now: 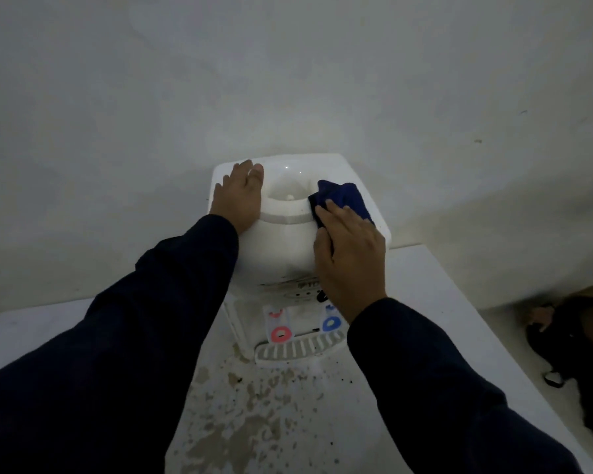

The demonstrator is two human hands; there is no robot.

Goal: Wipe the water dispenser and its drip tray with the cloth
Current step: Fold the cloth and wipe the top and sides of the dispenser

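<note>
Two dark sleeves point(124, 354) are seen entering from the lower edge of the frame, reaching up toward the centre. Beneath them, a white table point(425, 285) is noted, its near surface marked with brownish stains point(254, 415) and dark specks at lower centre. At the centre of the frame the white water dispenser point(278, 248) is stood on this table, close against a pale wall point(288, 80). Its slotted drip tray point(297, 348) is seen at the foot of the front face, with a red tap point(280, 333) to the left and a blue tap point(331, 323) to the right just above it. The right hand point(350, 254) is laid flat on a dark blue cloth point(341, 200), fingers extended and close together, pressing the cloth against the right side of the top collar. The left hand point(240, 196) is rested open on the upper left of the dispenser top, fingers straight and together, holding nothing. A dark bag point(575, 354) is observed at the right edge of the frame.
</note>
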